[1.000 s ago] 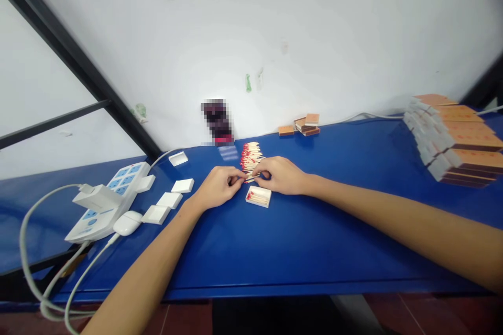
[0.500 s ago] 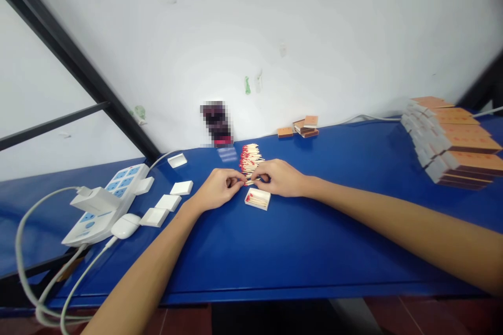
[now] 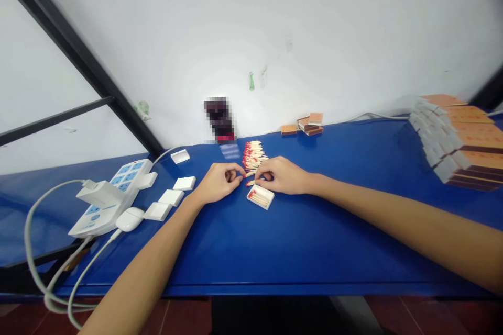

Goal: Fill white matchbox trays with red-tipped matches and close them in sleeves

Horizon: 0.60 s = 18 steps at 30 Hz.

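A pile of red-headed matches (image 3: 254, 154) lies on the blue table, just beyond my hands. My right hand (image 3: 281, 175) is closed in a pinch on a match (image 3: 250, 183), whose red head points left. Directly below that match sits a small white matchbox tray (image 3: 268, 204), tilted slightly on the table plane, with several matches lying side by side in it. My left hand (image 3: 222, 182) is at the pile's left edge, its thumb and forefinger curled close together by a match head. Whether anything is between those fingertips is too small to make out.
Several white matchbox trays (image 3: 172, 197) lie at left, beside a power strip (image 3: 113, 193) with a plugged-in charger, cables and a white case (image 3: 129, 219). Matchboxes (image 3: 310, 123) rest by the wall. Stacked matchboxes (image 3: 467, 141) stand at right. A pixelated dark object (image 3: 220, 120) is at the wall.
My right hand has drawn a match slightly away from the pile, towards the tray. My left fingertips have moved a little apart from it. The whole view has shifted slightly.
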Each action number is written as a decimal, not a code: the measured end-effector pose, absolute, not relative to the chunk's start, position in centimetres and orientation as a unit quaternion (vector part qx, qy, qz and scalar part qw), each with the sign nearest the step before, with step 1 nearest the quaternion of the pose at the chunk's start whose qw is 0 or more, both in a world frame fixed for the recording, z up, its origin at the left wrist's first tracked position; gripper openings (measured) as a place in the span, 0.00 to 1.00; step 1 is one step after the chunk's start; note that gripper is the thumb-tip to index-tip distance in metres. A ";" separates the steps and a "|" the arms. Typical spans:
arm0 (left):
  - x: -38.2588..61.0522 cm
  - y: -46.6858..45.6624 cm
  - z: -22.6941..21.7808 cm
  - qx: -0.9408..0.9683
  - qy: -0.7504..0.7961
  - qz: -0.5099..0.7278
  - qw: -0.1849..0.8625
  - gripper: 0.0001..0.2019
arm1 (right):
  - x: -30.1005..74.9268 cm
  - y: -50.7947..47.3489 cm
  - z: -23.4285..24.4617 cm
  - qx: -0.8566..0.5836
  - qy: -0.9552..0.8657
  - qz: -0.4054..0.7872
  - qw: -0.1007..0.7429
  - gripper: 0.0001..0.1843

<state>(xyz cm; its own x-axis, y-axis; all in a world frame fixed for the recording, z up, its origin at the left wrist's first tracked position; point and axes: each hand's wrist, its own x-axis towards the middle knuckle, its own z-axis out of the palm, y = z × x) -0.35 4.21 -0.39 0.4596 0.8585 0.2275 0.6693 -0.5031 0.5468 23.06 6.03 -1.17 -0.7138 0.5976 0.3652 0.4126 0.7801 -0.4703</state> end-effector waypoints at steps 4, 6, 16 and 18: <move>-0.2 4.1 -0.3 0.834 0.458 0.242 0.189 0.09 | 23.1 5.9 -1.0 -0.277 -0.907 0.181 0.259 0.06; -0.2 4.1 -0.3 0.836 0.457 0.238 0.191 0.09 | 23.0 5.8 -1.0 -0.276 -0.908 0.179 0.258 0.06; -0.1 4.0 -0.1 0.840 0.455 0.231 0.184 0.08 | 23.1 5.6 -1.2 -0.270 -0.912 0.153 0.268 0.14; 0.0 4.0 -0.1 0.840 0.455 0.232 0.184 0.08 | 23.1 5.5 -1.1 -0.269 -0.912 0.153 0.268 0.15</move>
<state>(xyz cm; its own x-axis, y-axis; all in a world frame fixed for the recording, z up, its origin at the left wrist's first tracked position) 0.00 3.95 -0.07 0.4787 0.8495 0.2220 0.6790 -0.5185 0.5197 23.10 5.55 -1.09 -0.7111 0.5736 0.4067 0.4098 0.8081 -0.4232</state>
